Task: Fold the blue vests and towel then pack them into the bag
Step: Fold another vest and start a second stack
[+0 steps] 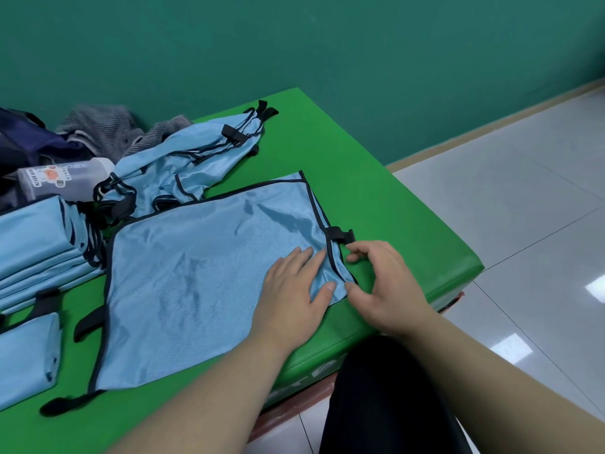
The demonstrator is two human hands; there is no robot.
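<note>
A light blue vest point(196, 270) with dark trim and black straps lies spread flat on the green table point(376, 204). My left hand point(294, 290) presses flat on its right part, fingers straight. My right hand point(383, 283) sits at the vest's right edge, with curled fingers and thumb pinching the trimmed hem just below a black strap tab point(340, 235). Folded blue vests point(32, 250) are stacked at the left. Unfolded vests point(183, 162) lie heaped behind. A grey striped towel point(104, 129) and a dark bag point(29, 142) lie at the back left.
A translucent bottle point(62, 180) with a sticker lies by the bag. Another folded blue piece point(26, 358) sits at the near left. The table's right edge drops to a grey tiled floor point(523, 208). A green wall stands behind. My dark-clothed leg is below.
</note>
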